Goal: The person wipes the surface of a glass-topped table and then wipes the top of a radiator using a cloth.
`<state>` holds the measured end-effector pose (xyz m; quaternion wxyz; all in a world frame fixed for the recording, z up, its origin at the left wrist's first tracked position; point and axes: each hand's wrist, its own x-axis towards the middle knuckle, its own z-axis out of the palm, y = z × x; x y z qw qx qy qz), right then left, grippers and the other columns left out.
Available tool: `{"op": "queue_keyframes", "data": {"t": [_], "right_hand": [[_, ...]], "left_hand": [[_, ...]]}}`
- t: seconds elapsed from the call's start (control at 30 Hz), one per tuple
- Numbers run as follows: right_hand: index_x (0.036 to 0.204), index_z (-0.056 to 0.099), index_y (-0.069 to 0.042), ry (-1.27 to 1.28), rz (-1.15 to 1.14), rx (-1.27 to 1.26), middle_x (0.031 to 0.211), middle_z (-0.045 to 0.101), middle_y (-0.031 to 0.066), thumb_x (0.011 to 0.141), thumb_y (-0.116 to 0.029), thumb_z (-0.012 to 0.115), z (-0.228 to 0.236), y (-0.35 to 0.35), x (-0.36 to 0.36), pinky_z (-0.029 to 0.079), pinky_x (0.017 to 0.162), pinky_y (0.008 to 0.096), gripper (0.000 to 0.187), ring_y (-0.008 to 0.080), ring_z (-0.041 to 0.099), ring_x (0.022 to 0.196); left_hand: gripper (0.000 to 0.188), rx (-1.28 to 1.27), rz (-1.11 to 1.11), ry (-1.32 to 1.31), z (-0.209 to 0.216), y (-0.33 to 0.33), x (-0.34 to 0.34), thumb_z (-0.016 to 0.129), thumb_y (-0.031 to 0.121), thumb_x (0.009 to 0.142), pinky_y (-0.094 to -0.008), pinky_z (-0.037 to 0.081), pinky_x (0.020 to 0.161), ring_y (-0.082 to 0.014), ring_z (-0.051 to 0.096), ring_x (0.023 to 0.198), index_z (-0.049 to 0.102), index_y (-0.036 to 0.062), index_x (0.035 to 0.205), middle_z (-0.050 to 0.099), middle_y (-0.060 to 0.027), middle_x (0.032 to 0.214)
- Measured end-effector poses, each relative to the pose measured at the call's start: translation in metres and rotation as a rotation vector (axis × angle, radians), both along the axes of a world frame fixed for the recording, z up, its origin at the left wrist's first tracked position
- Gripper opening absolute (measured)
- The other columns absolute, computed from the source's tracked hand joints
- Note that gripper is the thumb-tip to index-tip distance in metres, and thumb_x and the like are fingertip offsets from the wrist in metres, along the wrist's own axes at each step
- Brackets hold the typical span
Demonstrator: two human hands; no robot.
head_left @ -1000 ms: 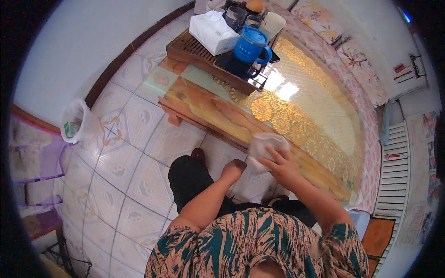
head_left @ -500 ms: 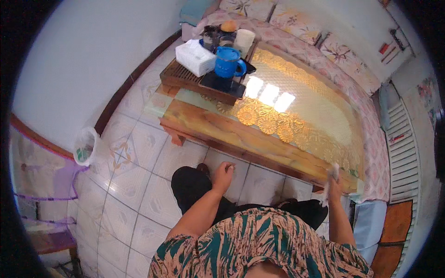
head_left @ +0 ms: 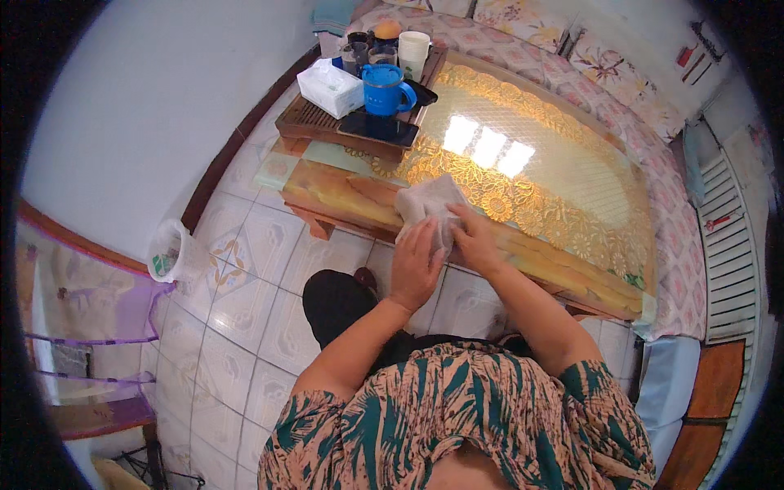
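Observation:
A pale grey-white cloth [head_left: 431, 200], folded into a loose square, is at the near edge of the low coffee table [head_left: 523, 261]. My left hand [head_left: 415, 265] grips its near left part, fingers laid over the fabric. My right hand [head_left: 475, 241] holds the cloth's right side, thumb and fingers against it. The cloth's underside is hidden, so I cannot tell how firmly it rests on the table.
A slatted wooden tea tray [head_left: 304, 122] at the table's far left bears a tissue box [head_left: 331, 88], a blue lidded mug [head_left: 382, 91], a dark phone [head_left: 377, 129], paper cups [head_left: 413, 54] and glasses. A patterned sofa [head_left: 563, 90] stands behind; a white bin [head_left: 170, 253] is left.
My right hand has come left from the table's right end, bringing the cloth. My left hand has moved forward and right onto the cloth, and both hands now hold it.

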<state>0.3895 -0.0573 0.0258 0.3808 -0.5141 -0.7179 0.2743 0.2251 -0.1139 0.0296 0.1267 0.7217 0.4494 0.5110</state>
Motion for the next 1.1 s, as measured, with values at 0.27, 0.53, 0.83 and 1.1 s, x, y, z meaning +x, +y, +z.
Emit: {"op": "queue_keyframes", "data": {"t": [0.27, 0.53, 0.83, 1.1], "right_hand": [[0.106, 0.058, 0.001, -0.891, -0.135, -0.533, 0.104, 0.061, 0.0209, 0.070, -0.037, 0.079, 0.050, -0.052, 0.136, 0.049, 0.081, 0.0384, 0.057, 0.0334, 0.059, 0.099], [0.091, 0.067, 0.001, -1.280, 0.044, -0.466, 0.089, 0.066, 0.0190, 0.060, -0.049, 0.081, 0.043, -0.032, 0.165, 0.052, 0.077, 0.0421, 0.060, 0.0342, 0.064, 0.087], [0.086, 0.068, -0.001, -1.206, 0.065, -0.408, 0.086, 0.066, 0.0172, 0.061, -0.050, 0.080, 0.032, -0.033, 0.171, 0.052, 0.072, 0.0411, 0.056, 0.0322, 0.065, 0.082], [0.084, 0.068, -0.004, -1.234, 0.008, -0.428, 0.085, 0.066, 0.0160, 0.061, -0.049, 0.081, 0.032, -0.031, 0.167, 0.052, 0.071, 0.0417, 0.052, 0.0316, 0.064, 0.084]], "left_hand": [[0.059, -0.144, 0.042, 0.450, -0.002, 0.037, 0.035, 0.063, 0.034, 0.082, -0.0522, 0.023, 0.108, -0.0326, 0.036, 0.132, 0.046, 0.0195, 0.136, 0.044, -0.0145, 0.139], [0.039, -0.154, 0.207, 0.570, -0.041, 0.080, 0.002, 0.056, 0.030, 0.085, -0.0484, 0.027, 0.106, -0.0253, 0.039, 0.129, 0.058, 0.0217, 0.123, 0.048, -0.0055, 0.136], [0.045, -0.396, 0.801, 0.676, -0.044, 0.139, -0.199, 0.050, 0.031, 0.088, -0.0469, 0.029, 0.106, -0.0225, 0.037, 0.133, 0.052, 0.0255, 0.132, 0.045, -0.0031, 0.142], [0.043, -0.290, 0.741, 0.692, -0.063, 0.153, -0.194, 0.053, 0.029, 0.087, -0.0450, 0.032, 0.104, -0.0266, 0.040, 0.130, 0.054, 0.0275, 0.130, 0.047, -0.0057, 0.140]]}}
